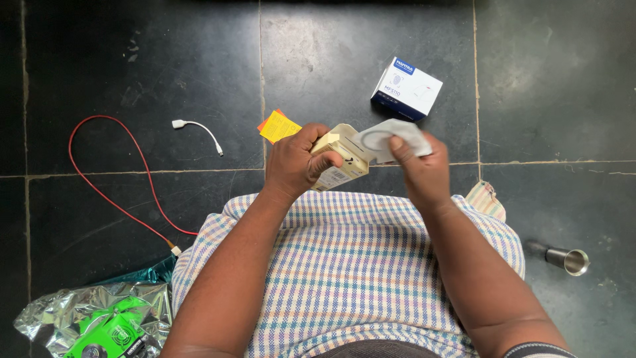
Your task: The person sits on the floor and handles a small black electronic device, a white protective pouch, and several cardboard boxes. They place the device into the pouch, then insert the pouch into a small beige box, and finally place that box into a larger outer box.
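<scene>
Unboxing looks about halfway: the left hand [296,161] grips the small cream box [341,159] with its flap open, above the lap, while the right hand [419,169] pinches a white pouch [391,137] at its mouth, pretty much out already. Box isn't set down yet.

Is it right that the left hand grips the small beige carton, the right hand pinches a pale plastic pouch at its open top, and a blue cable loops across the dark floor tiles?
Not quite. In the head view the looping cable is red, not blue. The rest holds: the left hand grips the small beige carton, and the right hand pinches the pale plastic pouch at its open top, above the dark floor tiles.
</scene>
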